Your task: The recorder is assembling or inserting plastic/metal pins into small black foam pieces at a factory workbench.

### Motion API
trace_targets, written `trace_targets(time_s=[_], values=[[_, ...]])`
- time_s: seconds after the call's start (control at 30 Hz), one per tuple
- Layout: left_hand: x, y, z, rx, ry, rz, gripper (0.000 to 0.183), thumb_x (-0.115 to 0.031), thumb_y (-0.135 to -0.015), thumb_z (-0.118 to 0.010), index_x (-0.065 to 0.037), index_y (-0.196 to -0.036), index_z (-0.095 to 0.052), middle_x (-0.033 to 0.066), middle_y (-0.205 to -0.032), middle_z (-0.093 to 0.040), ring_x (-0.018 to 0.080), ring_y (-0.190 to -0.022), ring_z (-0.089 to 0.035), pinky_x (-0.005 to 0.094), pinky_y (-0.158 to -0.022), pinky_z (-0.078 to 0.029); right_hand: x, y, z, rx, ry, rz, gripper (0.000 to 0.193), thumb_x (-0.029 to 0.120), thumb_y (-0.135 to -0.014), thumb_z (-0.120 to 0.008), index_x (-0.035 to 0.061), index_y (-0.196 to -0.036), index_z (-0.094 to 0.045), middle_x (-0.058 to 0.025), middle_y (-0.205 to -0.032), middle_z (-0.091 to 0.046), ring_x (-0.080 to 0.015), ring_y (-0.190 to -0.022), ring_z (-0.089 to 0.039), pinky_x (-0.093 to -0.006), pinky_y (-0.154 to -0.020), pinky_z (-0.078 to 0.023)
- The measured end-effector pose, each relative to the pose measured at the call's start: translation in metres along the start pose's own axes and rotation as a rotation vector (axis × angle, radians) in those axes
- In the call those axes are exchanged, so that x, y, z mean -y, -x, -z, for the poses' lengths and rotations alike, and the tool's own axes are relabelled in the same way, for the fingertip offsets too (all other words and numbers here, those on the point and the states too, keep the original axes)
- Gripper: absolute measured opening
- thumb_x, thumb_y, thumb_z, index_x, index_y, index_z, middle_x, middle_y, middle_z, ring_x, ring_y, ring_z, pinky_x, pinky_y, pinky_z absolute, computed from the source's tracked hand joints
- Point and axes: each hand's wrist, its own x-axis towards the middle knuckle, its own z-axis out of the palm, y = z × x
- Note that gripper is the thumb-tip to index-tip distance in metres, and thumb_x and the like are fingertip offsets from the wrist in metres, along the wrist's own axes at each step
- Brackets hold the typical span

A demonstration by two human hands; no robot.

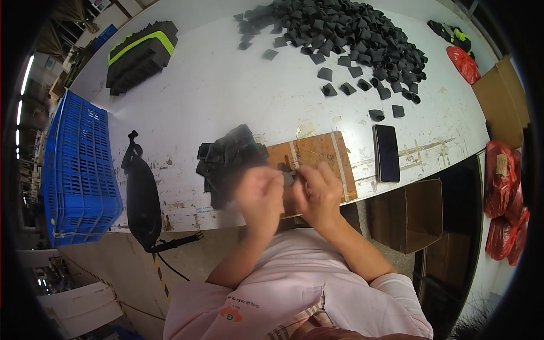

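Close to the table's front edge, my left hand (260, 195) is smeared by motion beside a pile of flat black fabric pieces (229, 156). Its fingers look curled, but what they hold, if anything, cannot be made out. My right hand (320, 195) is closed, its fingertips pinching a small dark fabric piece (288, 177) between the two hands. Both hands are over a brown wooden board (331, 150) with pale strips across it. A large heap of small black fabric loops (345, 34) covers the far part of the table, several lying loose nearer to me.
A black phone (386, 153) lies right of the board. At left stand a blue plastic crate (85, 170) and a black elongated bag (143, 198). A dark stack with a yellow-green band (141, 54) lies far left. Cardboard boxes (422, 215) and red plastic bags (501, 181) are at right.
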Motion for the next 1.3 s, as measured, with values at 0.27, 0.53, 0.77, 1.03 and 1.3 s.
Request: trace_targets(time_s=[0.27, 0.53, 0.77, 1.03, 1.3], values=[[-0.004, -0.016, 0.018, 0.341, 0.223, 0.281, 0.023, 0.008, -0.071, -0.048, 0.001, -0.093, -0.047, 0.0057, -0.076, -0.053, 0.0013, -0.041, -0.03, 0.0165, -0.037, -0.023, -0.012, -0.006, 0.013, 0.309, -1.385, -1.15, 0.003, 0.004, -0.076, -0.06, 0.0011, -0.077, -0.061, -0.0037, -0.076, -0.06, -0.0071, -0.057, -0.048, -0.0193, -0.049, -0.038], [-0.015, -0.001, 0.003, 0.118, -0.005, -0.084, 0.013, 0.007, -0.075, -0.049, 0.004, -0.088, -0.052, 0.0097, -0.073, -0.058, 0.0036, -0.043, -0.041, 0.0179, -0.036, -0.03, 0.007, -0.019, 0.026, 0.533, -1.326, -0.913, 0.013, 0.017, -0.083, -0.056, 0.0067, -0.076, -0.054, 0.0056, -0.066, -0.046, -0.0021, -0.06, -0.04, -0.0168, -0.05, -0.032], [-0.037, -0.038, 0.016, 0.526, 0.99, 0.521, 0.017, 0.003, -0.083, -0.039, 0.001, -0.097, -0.049, 0.0046, -0.066, -0.055, 0.0036, -0.03, -0.028, 0.0182, -0.033, -0.021, 0.004, -0.063, 0.018, 0.593, -1.155, -0.688, 0.021, 0.023, -0.084, -0.056, 0.0072, -0.071, -0.053, 0.0055, -0.066, -0.047, -0.0011, -0.057, -0.037, -0.0166, -0.05, -0.03], [-0.03, -0.025, 0.009, 0.302, 0.188, 0.036, 0.021, -0.004, -0.081, -0.051, 0.001, -0.102, -0.05, 0.0063, -0.082, -0.057, 0.0046, -0.052, -0.045, 0.0166, -0.043, -0.031, -0.001, -0.051, 0.017, 0.5, -0.871, -0.552, 0.018, 0.019, -0.085, -0.054, 0.0033, -0.077, -0.055, 0.0017, -0.065, -0.047, -0.0051, -0.061, -0.041, -0.0198, -0.052, -0.033], [-0.047, -0.033, 0.003, 0.463, -0.332, -0.693, 0.014, 0.004, -0.078, -0.056, 0.003, -0.092, -0.057, 0.0111, -0.091, -0.056, 0.0149, -0.085, -0.053, 0.0257, -0.076, -0.042, 0.021, -0.045, 0.036, 0.171, -0.191, 0.095, 0.034, 0.021, -0.066, -0.071, 0.0017, -0.089, -0.055, -0.0103, -0.08, -0.052, -0.0253, -0.068, -0.053, -0.0316, -0.056, -0.045]])
